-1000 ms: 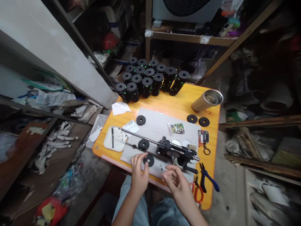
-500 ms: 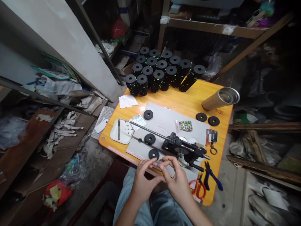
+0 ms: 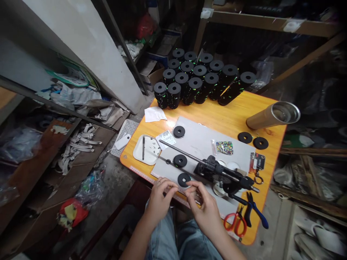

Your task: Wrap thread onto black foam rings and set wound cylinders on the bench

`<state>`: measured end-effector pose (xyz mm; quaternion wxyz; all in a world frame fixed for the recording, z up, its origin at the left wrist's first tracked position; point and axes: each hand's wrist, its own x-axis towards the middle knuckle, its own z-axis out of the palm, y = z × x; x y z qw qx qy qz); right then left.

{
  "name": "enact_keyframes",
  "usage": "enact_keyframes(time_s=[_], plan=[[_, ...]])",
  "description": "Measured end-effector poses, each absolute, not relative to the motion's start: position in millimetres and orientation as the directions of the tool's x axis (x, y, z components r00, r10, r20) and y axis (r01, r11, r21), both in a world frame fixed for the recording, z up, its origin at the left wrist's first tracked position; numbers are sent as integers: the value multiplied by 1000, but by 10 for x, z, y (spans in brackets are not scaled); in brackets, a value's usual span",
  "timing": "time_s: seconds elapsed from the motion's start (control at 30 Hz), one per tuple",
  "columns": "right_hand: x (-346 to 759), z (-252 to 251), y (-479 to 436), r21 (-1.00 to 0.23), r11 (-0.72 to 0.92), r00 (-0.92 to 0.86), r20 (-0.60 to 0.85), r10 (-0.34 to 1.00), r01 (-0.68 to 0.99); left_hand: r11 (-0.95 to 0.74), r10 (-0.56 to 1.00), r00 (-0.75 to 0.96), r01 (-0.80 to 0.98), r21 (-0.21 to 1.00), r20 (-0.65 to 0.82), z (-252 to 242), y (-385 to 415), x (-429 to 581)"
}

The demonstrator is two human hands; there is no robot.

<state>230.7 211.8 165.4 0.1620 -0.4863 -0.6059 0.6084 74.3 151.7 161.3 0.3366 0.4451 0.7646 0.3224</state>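
Over the table's front edge, my left hand [image 3: 160,198] is closed in a pinch, thumb against fingertips. My right hand [image 3: 202,203] faces it a short gap away, also pinching. Whatever sits between the fingers of either hand is too small to make out. Just beyond the fingertips lies a black foam ring [image 3: 184,180] with a centre hole. A second black ring [image 3: 180,161] and a third ring [image 3: 179,131] lie farther up the grey mat [image 3: 195,133]. Right of them stands a black clamp-like device [image 3: 222,171] with a long metal rod [image 3: 183,152] reaching left.
Several speckled black foam cylinders [image 3: 195,83] stand at the back. A steel tumbler [image 3: 261,117] is at right. Red-handled scissors [image 3: 235,224] and blue-handled pliers [image 3: 256,211] lie front right. A white tray [image 3: 137,153] holds a pen. A bag of coloured beads [image 3: 224,147] is on the mat.
My hands have moved apart, widening the gap between the fingertips. The camera view has shifted, so the table things appear farther right.
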Motion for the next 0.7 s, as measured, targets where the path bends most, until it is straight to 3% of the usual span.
enact_keyframes(time_s=[0.23,0.43,0.7], plan=[[2235,1576,2155,-887,-225,-453,-407,793,404,534,823,-541,635,558,-171,1055,1694,-56],[2205,1527,2161,-882,-232,-450,-417,789,410,474,879,-450,783,403,-159,798,1907,-282],[2183,1483,2150,-878,-254,-439,-431,788,406,400,915,-362,869,290,-175,689,2057,-324]])
